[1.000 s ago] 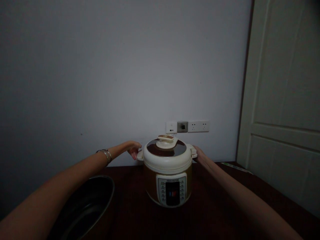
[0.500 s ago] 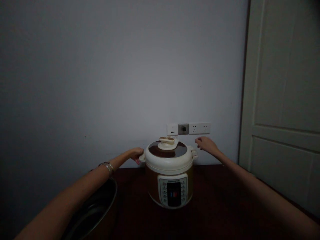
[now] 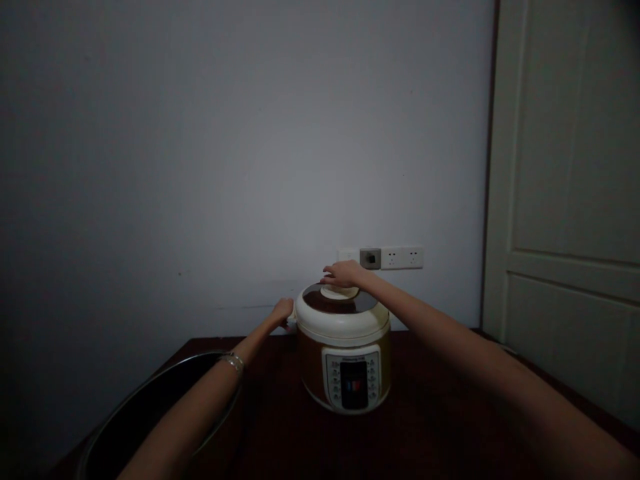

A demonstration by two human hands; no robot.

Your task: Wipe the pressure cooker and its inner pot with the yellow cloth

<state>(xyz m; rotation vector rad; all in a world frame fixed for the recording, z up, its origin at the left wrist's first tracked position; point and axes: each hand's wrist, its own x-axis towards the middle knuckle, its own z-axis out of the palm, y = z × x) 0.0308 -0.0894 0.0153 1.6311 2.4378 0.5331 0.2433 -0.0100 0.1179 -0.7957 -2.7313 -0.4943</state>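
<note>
An electric pressure cooker (image 3: 310, 363) with a white rim, brown lid top and front button panel stands upright on the dark table. Wrapped round its white side handle is my left hand (image 3: 283, 311), with a bracelet on that wrist. My right hand (image 3: 343, 273) lies over the lid handle (image 3: 340, 293) with its fingers bent round it. Most of that handle is hidden under the hand, and the lid sits down on the cooker.
A large dark round pot (image 3: 135, 393) stands open at the front left, under my left forearm. Behind the cooker, wall sockets (image 3: 402, 258) sit on the pale wall. A panelled door (image 3: 570, 200) is at the right. The dark red table (image 3: 440, 387) reaches to the wall.
My right hand has moved left from beside the cooker onto the lid handle. My left hand stays at the side handle. The view has shifted slightly, showing more of the pot.
</note>
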